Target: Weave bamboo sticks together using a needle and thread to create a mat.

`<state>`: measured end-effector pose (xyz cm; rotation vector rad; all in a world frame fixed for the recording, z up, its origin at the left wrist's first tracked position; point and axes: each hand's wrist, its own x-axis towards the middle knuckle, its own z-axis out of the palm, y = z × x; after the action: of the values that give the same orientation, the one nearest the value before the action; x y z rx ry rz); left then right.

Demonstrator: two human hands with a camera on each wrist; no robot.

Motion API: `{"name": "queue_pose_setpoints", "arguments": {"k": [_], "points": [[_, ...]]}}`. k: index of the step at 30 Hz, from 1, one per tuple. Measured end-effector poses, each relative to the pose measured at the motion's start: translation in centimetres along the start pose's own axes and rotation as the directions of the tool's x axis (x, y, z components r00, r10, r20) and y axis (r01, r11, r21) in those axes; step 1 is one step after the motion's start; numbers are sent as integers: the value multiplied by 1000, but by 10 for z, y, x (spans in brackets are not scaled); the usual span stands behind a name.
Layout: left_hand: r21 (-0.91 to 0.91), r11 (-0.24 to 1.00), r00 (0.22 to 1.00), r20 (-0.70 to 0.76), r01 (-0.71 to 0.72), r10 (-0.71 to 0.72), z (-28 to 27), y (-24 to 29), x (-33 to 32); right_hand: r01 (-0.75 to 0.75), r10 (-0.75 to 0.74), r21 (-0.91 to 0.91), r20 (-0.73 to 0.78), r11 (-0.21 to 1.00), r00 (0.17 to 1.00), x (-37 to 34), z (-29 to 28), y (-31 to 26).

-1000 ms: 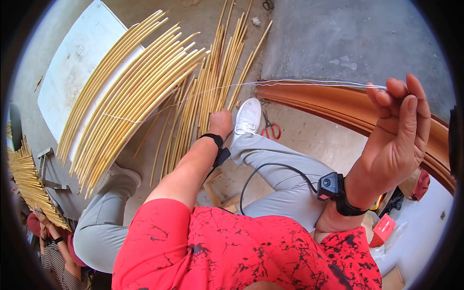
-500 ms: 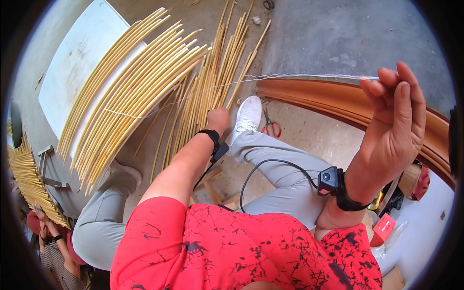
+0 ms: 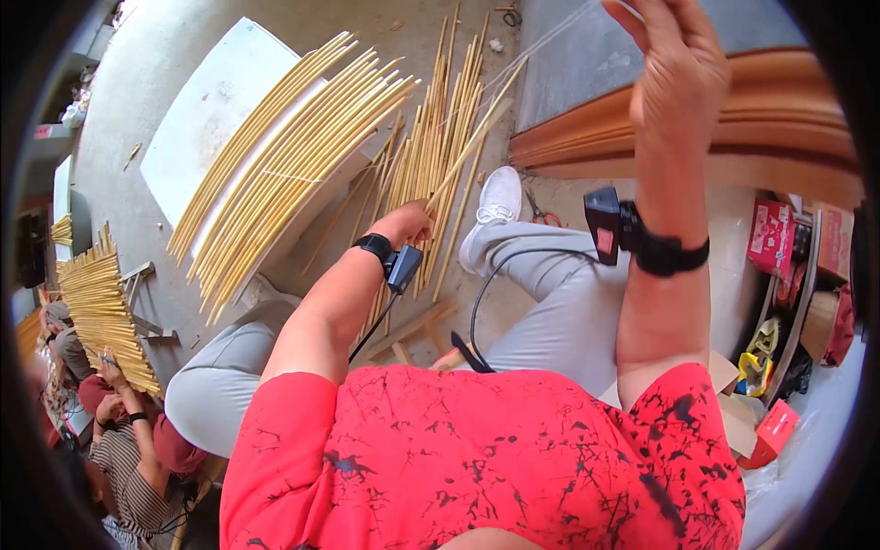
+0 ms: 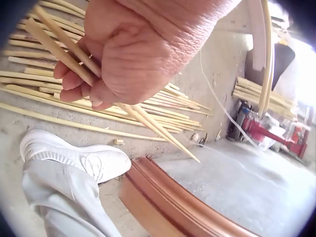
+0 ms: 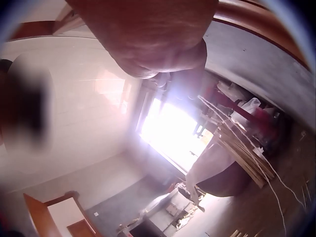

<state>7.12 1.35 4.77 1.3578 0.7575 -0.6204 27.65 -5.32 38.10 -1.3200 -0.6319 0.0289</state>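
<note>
In the head view my left hand (image 3: 408, 223) is over the pile of loose bamboo sticks (image 3: 429, 156) on the floor. The left wrist view shows it gripping two pale bamboo sticks (image 4: 157, 129), their tapered ends pointing forward. My right hand (image 3: 674, 82) is raised at the upper right, fingertips cut off by the frame's top. From its fingers runs a doubled white thread (image 3: 556, 35), which the right wrist view also shows trailing from the fingertips. To the left, a curved row of bamboo sticks (image 3: 284, 183) lies side by side, with thread across it.
The row rests on a white board (image 3: 229, 92). A curved brown wooden moulding (image 3: 770, 115) borders the right. Red-handled scissors (image 3: 548, 218) lie beside my white shoe (image 3: 500, 194). At the lower left another person (image 3: 128, 458) is beside a second row of sticks (image 3: 105, 316).
My right hand has swung up and inward with the thread, which now slants upward. My left hand has lifted two sticks from the pile. The head view has shifted, showing more of the left side.
</note>
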Motion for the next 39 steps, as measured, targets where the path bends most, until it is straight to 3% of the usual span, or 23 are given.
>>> {"name": "queue_pose_setpoints", "arguments": {"k": [2, 3, 4, 5, 7, 10, 12, 16, 20, 21, 22, 24, 26, 27, 29, 30, 32, 34, 36, 38, 39], "points": [[19, 1000, 1000, 22, 5, -6, 1, 0, -32, -57, 56, 5, 91, 998, 994, 6, -2, 9], [-75, 997, 999, 24, 36, -34, 3, 3, -41, -47, 47, -4, 134, 999, 990, 11, -2, 16], [-174, 981, 997, 28, 82, -78, 4, -2, -53, -55, 54, 7, 133, 998, 990, 12, -1, 21], [-202, 976, 989, 136, 83, -56, 0, -10, -64, -94, 91, 20, 134, 995, 987, 12, 0, 25], [-208, 975, 985, 164, 80, -46, -2, -15, -75, -132, 125, 41, 140, 990, 982, 20, 1, 38], [-236, 965, 978, 199, 109, -62, -5, -25, -91, -55, 51, 54, 77, 997, 996, 38, -7, 60], [-301, 945, 955, 295, 131, -38, -10, -24, -105, 50, -46, -54, 72, 997, 996, 45, -10, 62], [-318, 941, 969, 245, 116, -36, -10, -38, -118, 17, -20, 37, 78, 999, 997, 43, -10, 66], [-42, 998, 996, -76, 43, -46, -6, -53, -113, -40, 40, 0, 118, 999, 992, 35, -1, 58], [121, 991, 983, -181, 52, -30, -5, -54, -111, -3, 4, -5, 137, 1000, 991, 36, 4, 52], [515, 857, 960, -247, 13, 134, -7, -55, -106, 28, -25, -15, 154, 1000, 988, 35, 10, 48], [577, 815, 935, -313, 48, 167, -7, -59, -103, 10, -14, 26, 178, 1000, 984, 27, 17, 41], [675, 737, 844, -377, -31, 381, -5, -59, -106, -10, 2, 43, 194, 999, 981, 19, 21, 35], [671, 742, 838, -392, -23, 380, -11, -53, -115, -22, 15, 33, 205, 999, 979, 17, 23, 33], [580, 808, 935, -217, -107, 279, -25, -14, -144, -39, 33, 23, 212, 999, 977, 15, 25, 32], [525, 838, 936, -196, -151, 292, -35, -1, -165, -37, 30, 26, 218, 999, 976, 12, 27, 28], [584, 784, 903, -192, -209, 384, -61, 15, -201, -54, 44, 42, 205, 998, 978, 10, 29, 14], [623, 740, 779, -321, -255, 538, -98, 12, -225, -72, 57, 75, 184, 995, 981, 3, 34, -12], [607, 786, 655, -548, -116, 520, -140, 5, -239, -89, 71, 106, 163, 990, 984, 0, 41, -35], [631, 775, 506, -678, 30, 533, -177, -9, -242, -142, 71, 257, 269, 956, 961, -5, 44, -52], [627, 777, 456, -710, 62, 536, -195, -18, -237, -140, 70, 249, 269, 958, 961, -8, 45, -61]]}}
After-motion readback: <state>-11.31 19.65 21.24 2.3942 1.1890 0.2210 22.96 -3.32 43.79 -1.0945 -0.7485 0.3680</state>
